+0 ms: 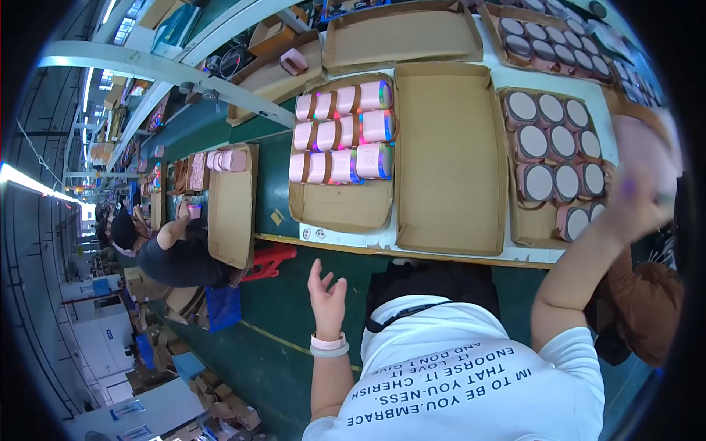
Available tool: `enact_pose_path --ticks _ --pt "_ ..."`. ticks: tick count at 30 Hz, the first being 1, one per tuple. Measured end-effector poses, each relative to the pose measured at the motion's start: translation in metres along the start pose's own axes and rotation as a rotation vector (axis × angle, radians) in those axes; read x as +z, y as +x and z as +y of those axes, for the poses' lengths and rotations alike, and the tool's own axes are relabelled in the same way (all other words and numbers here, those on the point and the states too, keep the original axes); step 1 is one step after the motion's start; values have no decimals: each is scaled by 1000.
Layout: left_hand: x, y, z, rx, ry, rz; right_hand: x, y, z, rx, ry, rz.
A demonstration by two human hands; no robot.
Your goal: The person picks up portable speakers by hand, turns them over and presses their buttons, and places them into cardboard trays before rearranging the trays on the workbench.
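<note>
The person's right hand gripped a pale pink, rounded item with a brown strap, raised at the far right of the view beside a brown cardboard tray of round-faced pink units. The left hand was open, its fingers parted and holding nothing, in front of the near edge of the white-topped table, with pale bands around its wrist. The round-faced units stood close together with their pale grey faces up, three rows of three and two more nearer the person. Between that tray and the next on the left lay a long, shallow brown cardboard box, its raised walls separating them. Left of it, a cardboard tray with lit units held three rows of pink cylinders lying on their sides, with brown straps and glowing blue, green and red ends. A white metal frame crossed the upper left of the view, and a person in brown was close beside the right forearm. Farther left, a co-worker in dark clothing was near a red stool and another cardboard tray. The gripped item looked smooth and matte, but motion blur hid its finer details and exactly how the fingers lay on it.
</note>
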State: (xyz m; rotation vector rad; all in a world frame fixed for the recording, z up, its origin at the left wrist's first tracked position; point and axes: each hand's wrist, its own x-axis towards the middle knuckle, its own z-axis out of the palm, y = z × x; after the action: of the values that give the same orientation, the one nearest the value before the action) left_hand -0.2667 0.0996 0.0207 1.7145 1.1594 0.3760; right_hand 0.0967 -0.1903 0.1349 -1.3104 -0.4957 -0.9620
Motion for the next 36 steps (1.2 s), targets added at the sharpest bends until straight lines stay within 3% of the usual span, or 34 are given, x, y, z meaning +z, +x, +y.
enact_pose_path --ticks 2,3,5,6,7,8,9,10,11,14,15,17,18,20,21,22,24,26,28,30,31,32,34,35,36 --pt "-2 5 -5 -28 24 30 -14 30 2 -101 316 232" --pt "-2 11 -7 -39 58 51 -34 25 16 -103 311 234" --pt "-4 28 -11 -49 90 40 -73 -7 43 488 252 168" --pt "-5 41 -12 -44 95 25 2 -31 15 247 2 240" --pt "-4 54 -12 -42 159 15 34 -58 -11 47 -666 -36" --pt "-1 67 -11 -40 218 6 37 -81 -21 -153 -447 -417" --pt "-1 82 -11 20 271 -8 11 -99 -8 -221 -408 -689" --pt "0 102 -26 112 221 10 18 -90 -22 -496 -313 -717" --pt "-1 122 -41 160 307 10 19 -81 -26 -491 -327 -733" --pt "-5 186 -68 333 561 14 8 -45 -29 -226 -210 -327" --pt "-2 204 -59 239 512 -17 3 -29 -30 -167 -180 -182" --pt "-1 243 -57 274 655 -10 -9 -3 -44 -68 -138 103" --pt "0 265 -63 363 819 -13 29 -36 -54 -141 -448 -135" --pt "4 299 -60 431 939 -8 23 -62 -63 -629 -1061 -601" --pt "3 314 -63 445 981 -70 -5 -68 -55 -766 -958 -827" --pt "1 329 -74 572 943 -92 17 -71 -68 -419 -1031 -720" --pt "3 324 -43 306 514 -280 0 -79 -73 98 -765 -173" --pt "1 337 -71 350 349 -263 -29 -77 -83 446 -467 158" --pt "4 334 -79 310 277 -241 -58 -85 -75 532 -390 208" --pt "2 342 -102 448 214 -168 -76 -100 -56 644 -412 244" --pt "2 321 -67 267 366 -90 -79 -105 -43 725 -340 283" --pt "-3 309 -50 262 357 -80 -79 -110 -29 808 -265 318" --pt "-13 284 -32 307 440 161 -71 -126 0 1117 39 306" --pt "-16 271 -24 321 146 198 -48 -138 11 1252 43 306" --pt "-17 255 -13 336 -143 245 -32 -152 22 1380 207 77"
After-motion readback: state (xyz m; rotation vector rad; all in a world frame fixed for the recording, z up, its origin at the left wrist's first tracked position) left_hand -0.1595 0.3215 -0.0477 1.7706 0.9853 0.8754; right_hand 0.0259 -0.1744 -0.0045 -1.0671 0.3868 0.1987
